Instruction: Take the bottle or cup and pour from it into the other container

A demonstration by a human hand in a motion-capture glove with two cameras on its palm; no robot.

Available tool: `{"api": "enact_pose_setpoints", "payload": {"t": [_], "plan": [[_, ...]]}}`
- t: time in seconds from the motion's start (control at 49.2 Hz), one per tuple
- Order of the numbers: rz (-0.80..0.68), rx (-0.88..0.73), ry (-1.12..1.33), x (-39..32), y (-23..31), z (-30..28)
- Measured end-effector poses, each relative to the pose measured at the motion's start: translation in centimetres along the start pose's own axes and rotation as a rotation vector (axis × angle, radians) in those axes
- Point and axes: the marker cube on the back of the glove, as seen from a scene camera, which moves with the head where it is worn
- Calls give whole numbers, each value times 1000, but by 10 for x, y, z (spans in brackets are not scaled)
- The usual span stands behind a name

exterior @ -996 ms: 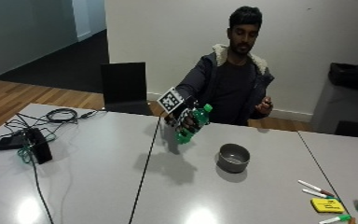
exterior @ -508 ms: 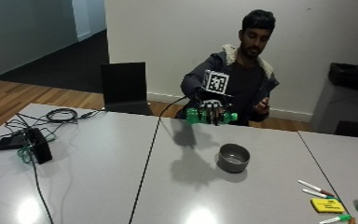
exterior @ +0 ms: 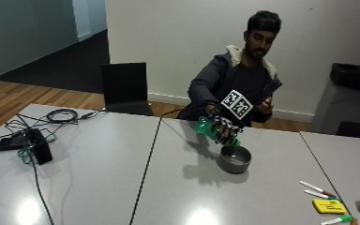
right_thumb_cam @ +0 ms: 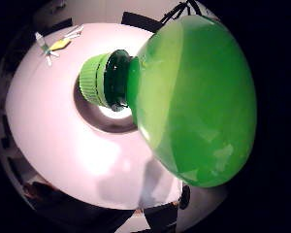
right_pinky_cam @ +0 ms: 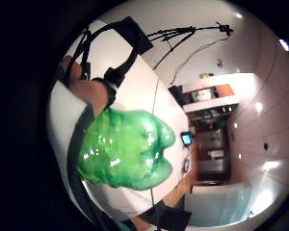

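Observation:
In the outside view my gloved right hand (exterior: 225,127) grips a green plastic bottle (exterior: 206,128) and holds it tilted, neck down, just above a small round metal cup (exterior: 235,160) on the grey table (exterior: 105,187). The thumb side palm view shows the bottle (right_thumb_cam: 194,97) close up, with its green cap (right_thumb_cam: 91,80) screwed on and hanging over the cup's rim (right_thumb_cam: 99,124). The bottle's ridged base (right_pinky_cam: 125,149) fills the little finger side palm view, with a bare fingertip (right_pinky_cam: 89,91) against it. The person's bare left hand (exterior: 266,107) is raised near the chest.
A black device (exterior: 38,147) with tangled cables (exterior: 60,115) lies at the table's left. Markers (exterior: 317,190) and a yellow block (exterior: 328,206) lie at the front right. A black chair (exterior: 126,88) stands behind the table. A seam (exterior: 147,164) runs between the table halves.
My hand has carried the bottle from left of the cup up and across to just above it. The bottle has tipped so that its neck points down at the cup.

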Motion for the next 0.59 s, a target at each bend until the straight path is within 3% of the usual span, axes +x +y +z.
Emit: {"api": "enact_pose_setpoints", "payload": {"t": [0.366,0.589], "plan": [[-20,-3,23,-12,-2,8],[25,2,-90,-14,4,7]]}}
